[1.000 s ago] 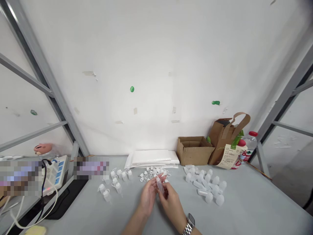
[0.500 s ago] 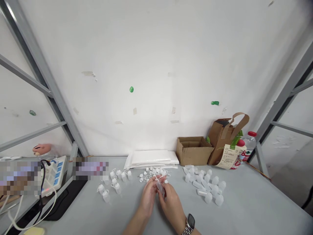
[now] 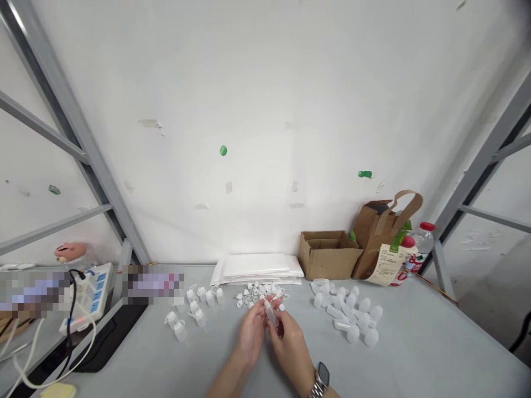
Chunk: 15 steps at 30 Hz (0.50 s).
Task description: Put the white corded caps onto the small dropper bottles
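Observation:
Between my two hands is a small translucent squeeze bottle (image 3: 271, 315), tilted with its narrow white upper end pointing away and to the left. My right hand (image 3: 291, 341) pinches its lower part between thumb and fingers. Curled around the bottle's left side and top end, my left hand (image 3: 251, 333) partly hides it; its fingertips are hard to make out. Just beyond my fingers lies a pile of small white caps with loop straps (image 3: 255, 293). Uncapped bottles (image 3: 352, 315) lie scattered to the right. Several capped bottles (image 3: 199, 317) stand upright at the left.
Flat white packets (image 3: 257, 267) lie against the wall. Behind the loose bottles are an open cardboard box (image 3: 332, 258), a brown paper bag (image 3: 369, 237) and a red-capped drink bottle (image 3: 423, 240). At the far left sit a power strip (image 3: 93, 296), cables and a black mat (image 3: 108, 337).
The held bottle has turned slightly, and its narrow end shows more plainly between my fingers. Both hands stay in nearly the same place; the items on the table have not moved.

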Tool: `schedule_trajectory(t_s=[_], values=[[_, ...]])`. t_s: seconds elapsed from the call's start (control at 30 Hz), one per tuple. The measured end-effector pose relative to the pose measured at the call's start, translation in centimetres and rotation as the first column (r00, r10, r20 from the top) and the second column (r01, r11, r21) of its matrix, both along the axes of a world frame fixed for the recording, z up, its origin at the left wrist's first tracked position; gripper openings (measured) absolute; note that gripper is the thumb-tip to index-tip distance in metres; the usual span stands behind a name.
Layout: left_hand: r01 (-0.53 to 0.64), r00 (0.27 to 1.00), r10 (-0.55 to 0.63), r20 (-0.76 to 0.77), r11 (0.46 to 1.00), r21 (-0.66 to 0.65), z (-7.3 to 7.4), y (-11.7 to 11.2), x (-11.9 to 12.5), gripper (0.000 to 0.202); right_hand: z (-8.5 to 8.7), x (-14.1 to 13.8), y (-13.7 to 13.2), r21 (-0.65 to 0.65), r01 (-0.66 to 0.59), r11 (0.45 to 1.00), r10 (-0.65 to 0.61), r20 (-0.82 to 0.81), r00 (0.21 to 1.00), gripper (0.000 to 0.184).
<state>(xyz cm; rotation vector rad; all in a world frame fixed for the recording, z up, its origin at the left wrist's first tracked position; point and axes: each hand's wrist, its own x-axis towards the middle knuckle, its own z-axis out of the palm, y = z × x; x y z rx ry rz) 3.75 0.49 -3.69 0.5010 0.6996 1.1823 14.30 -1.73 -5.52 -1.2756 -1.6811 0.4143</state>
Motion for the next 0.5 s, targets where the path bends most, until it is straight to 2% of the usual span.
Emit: schedule_trajectory(t_s=[0.2,0.5], values=[[0.007,1.0,-0.007,0.006,1.0,-0.024,0.09,0.03,-0.04,0.031,0.27,-0.03,0.17,-0.175,-0.075,0.982,0.038,-0.205,0.978,0.028],[0.043,0.99,-0.036,0.139,0.998,-0.049,0.02,0.25,-0.08,0.037,0.55,-0.04,0.25,-0.273,-0.146,0.951,0.041,-0.357,0.933,0.025]])
